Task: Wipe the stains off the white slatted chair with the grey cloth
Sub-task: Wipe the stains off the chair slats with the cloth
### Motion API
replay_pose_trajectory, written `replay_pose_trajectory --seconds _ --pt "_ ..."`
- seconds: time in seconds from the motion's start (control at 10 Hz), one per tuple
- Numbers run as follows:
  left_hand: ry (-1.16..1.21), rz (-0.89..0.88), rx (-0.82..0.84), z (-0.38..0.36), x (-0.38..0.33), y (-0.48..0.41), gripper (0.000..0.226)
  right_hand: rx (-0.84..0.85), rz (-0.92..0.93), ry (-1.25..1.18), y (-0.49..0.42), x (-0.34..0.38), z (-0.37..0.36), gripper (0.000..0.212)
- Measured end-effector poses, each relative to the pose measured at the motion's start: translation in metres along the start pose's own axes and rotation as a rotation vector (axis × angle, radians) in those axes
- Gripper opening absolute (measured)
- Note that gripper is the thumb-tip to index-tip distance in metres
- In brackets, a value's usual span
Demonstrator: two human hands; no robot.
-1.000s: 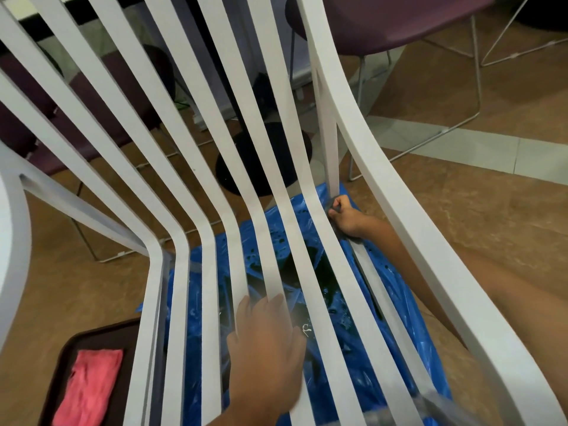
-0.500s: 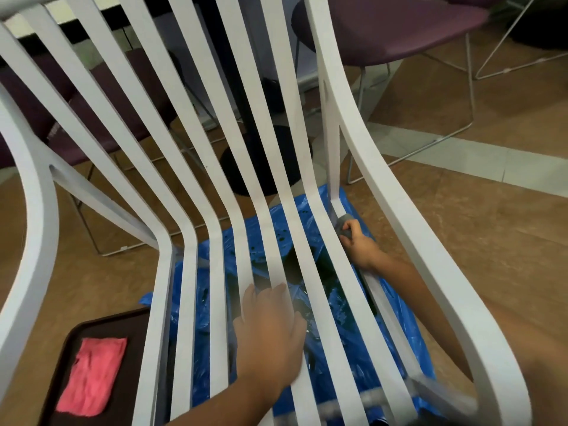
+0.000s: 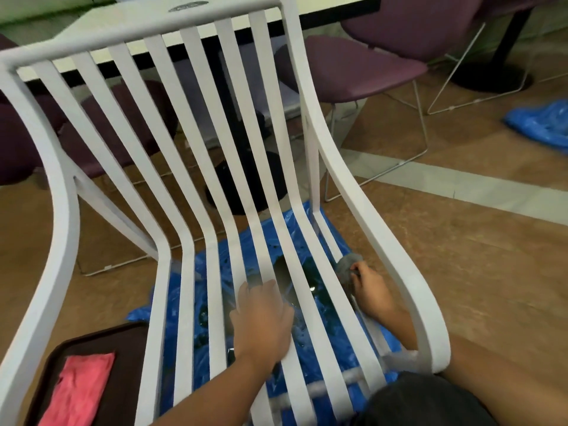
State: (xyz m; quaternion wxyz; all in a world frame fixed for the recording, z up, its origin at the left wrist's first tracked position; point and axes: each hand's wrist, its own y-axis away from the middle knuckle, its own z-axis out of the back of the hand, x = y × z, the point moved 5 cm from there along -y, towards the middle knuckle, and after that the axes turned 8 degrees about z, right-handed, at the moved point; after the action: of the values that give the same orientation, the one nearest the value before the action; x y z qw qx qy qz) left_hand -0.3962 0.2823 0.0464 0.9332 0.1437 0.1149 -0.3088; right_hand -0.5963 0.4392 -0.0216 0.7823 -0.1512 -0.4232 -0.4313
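Note:
The white slatted chair (image 3: 353, 192) fills the view, its back slats rising away from me and its seat slats running toward me. My left hand (image 3: 261, 321) lies flat on the middle seat slats, fingers spread, holding nothing. My right hand (image 3: 370, 290) reaches under the right armrest and grips the grey cloth (image 3: 347, 267), which is bunched against the outermost seat slat on the right. Part of the cloth is hidden behind that slat.
A blue plastic sheet (image 3: 307, 339) lies on the brown floor under the chair, wet and dark in the middle. A dark tray (image 3: 123, 379) with a pink cloth (image 3: 76, 392) sits at lower left. Purple chairs (image 3: 362, 69) and a table's black base (image 3: 246, 179) stand behind. Another blue sheet (image 3: 541, 121) is at far right.
My right hand has slid the grey cloth along the right seat slat toward me. My view has pulled back and up, showing the chair's top rail. My left hand stays on the seat slats.

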Motion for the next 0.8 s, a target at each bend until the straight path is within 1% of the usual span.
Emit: replay_pose_trajectory --seconds 0.1,0.2,0.3,0.4,0.5,0.6,0.7,0.8 --pt "0.000 0.007 -0.005 0.000 0.001 0.001 0.056 -0.103 -0.036 -0.090 0.006 0.002 0.030 0.020" --pt "-0.010 0.013 -0.003 0.002 0.001 0.003 0.055 -0.206 0.050 -0.220 -0.024 -0.041 0.065 0.029" --pt "-0.041 0.000 0.021 0.002 0.000 0.005 0.056 -0.311 0.030 -0.370 0.006 0.038 0.113 0.032" --pt "-0.050 -0.013 0.038 0.003 0.001 0.008 0.058 -0.487 0.062 -0.459 0.023 0.093 0.158 0.027" --pt "-0.054 -0.005 0.036 0.004 0.001 0.011 0.058 -0.540 0.147 -0.546 0.046 0.145 0.187 0.034" --pt "-0.034 0.032 0.050 0.006 0.003 0.017 0.058 -0.506 0.199 -0.700 0.077 0.201 0.193 0.030" --pt "-0.020 0.052 0.057 0.006 0.005 0.021 0.059 -0.394 0.169 -0.970 0.107 0.244 0.168 0.024" --pt "0.056 0.063 0.088 0.014 0.007 0.027 0.059 -0.109 -0.003 -1.193 0.132 0.261 0.113 0.024"
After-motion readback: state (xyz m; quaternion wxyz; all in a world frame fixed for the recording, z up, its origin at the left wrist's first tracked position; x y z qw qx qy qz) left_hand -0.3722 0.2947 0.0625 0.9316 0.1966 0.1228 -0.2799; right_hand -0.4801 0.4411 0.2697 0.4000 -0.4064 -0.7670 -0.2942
